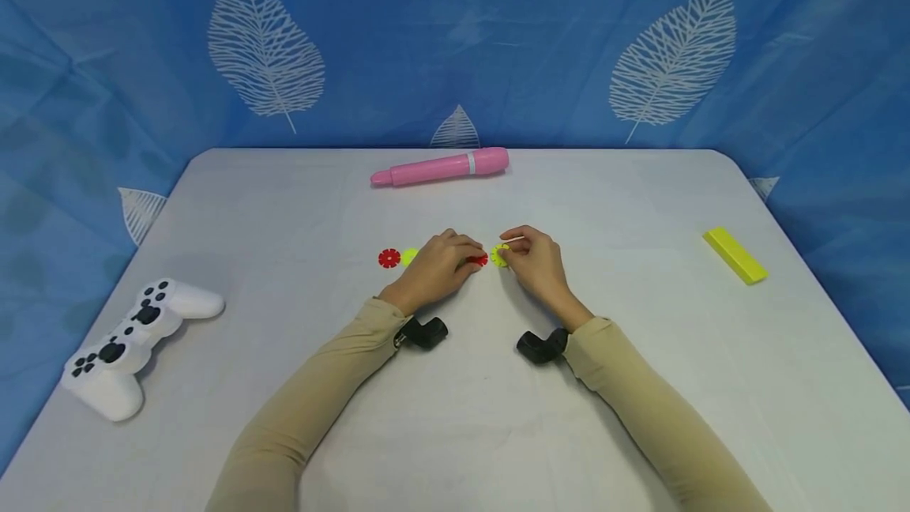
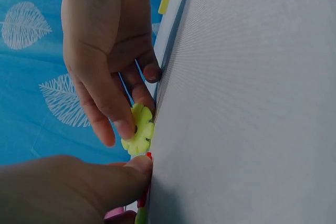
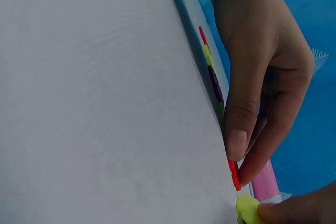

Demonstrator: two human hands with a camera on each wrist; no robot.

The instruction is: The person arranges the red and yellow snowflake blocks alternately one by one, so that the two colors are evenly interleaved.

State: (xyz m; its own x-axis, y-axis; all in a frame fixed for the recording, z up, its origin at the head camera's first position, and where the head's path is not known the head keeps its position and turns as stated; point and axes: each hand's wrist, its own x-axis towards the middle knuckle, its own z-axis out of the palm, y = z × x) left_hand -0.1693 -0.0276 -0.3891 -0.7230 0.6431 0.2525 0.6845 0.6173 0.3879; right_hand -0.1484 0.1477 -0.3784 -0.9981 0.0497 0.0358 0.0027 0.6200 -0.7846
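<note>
My right hand (image 1: 538, 261) pinches a yellow notched disc (image 2: 140, 134) between thumb and fingers, tilted at the table surface. Just left of it, my left hand (image 1: 442, 263) holds a red notched disc (image 3: 234, 173) with thumb and fingertips, low at the table. The two discs are edge to edge, close together. From under the left hand a row of flat discs runs leftward: another red disc (image 1: 389, 258) at the far end, then a yellow one (image 1: 408, 257). A dark purple disc (image 3: 214, 84) shows in the right wrist view, while the left hand covers this part in the head view.
A pink pen-shaped thing (image 1: 441, 169) lies behind the hands near the table's back edge. At the left is a white game controller (image 1: 135, 342), at the right a yellow bar (image 1: 735, 256). Blue leaf-printed cloth (image 1: 462, 38) hangs behind the white table (image 1: 441, 433).
</note>
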